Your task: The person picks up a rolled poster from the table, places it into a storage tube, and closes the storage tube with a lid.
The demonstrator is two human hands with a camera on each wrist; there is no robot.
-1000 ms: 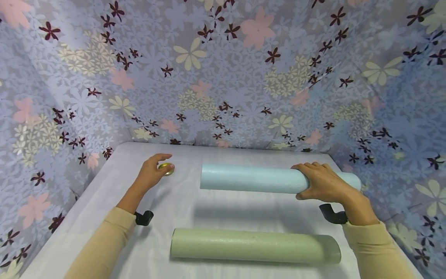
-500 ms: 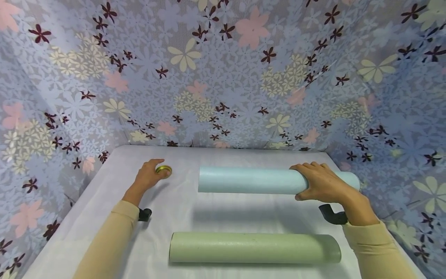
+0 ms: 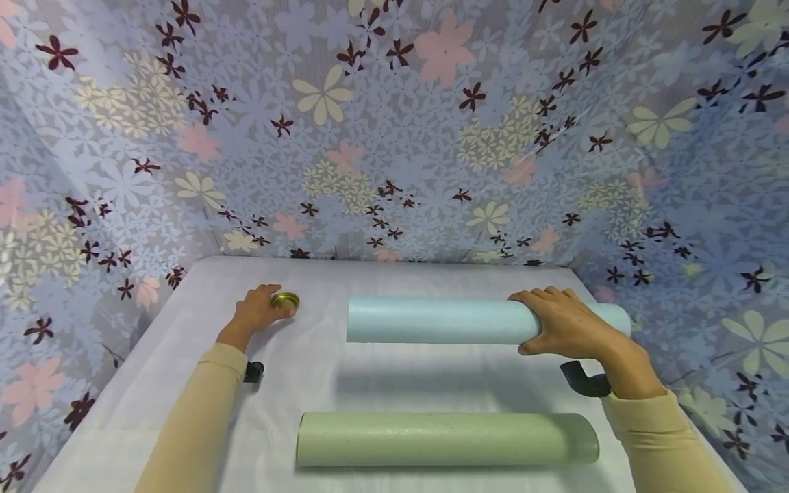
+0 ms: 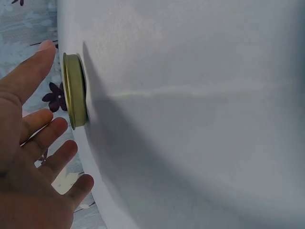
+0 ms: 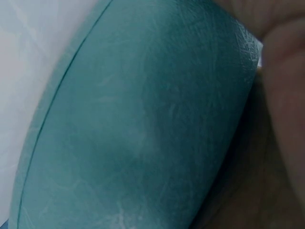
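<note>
My right hand (image 3: 564, 322) grips a long light-blue tube (image 3: 437, 320) from above, near its right end. The tube is level and off the table, with its shadow on the cloth below. In the right wrist view the blue surface (image 5: 128, 114) fills most of the picture, with part of the hand at the right edge. On the left, a round gold lid (image 3: 285, 301) lies by my left hand (image 3: 255, 311). The left wrist view shows the lid (image 4: 75, 90) on the white surface, the thumb and spread fingers beside it, apparently apart from it.
A long pale-green tube (image 3: 446, 439) lies across the near part of the white-covered table (image 3: 394, 373). Flower-patterned cloth (image 3: 394, 137) hangs behind and on both sides. Black wrist mounts show below both hands.
My left hand has come lower and drawn slightly left and back, and more of the gold lid shows. My right hand still holds the blue tube in about the same place. The view has shifted slightly.
</note>
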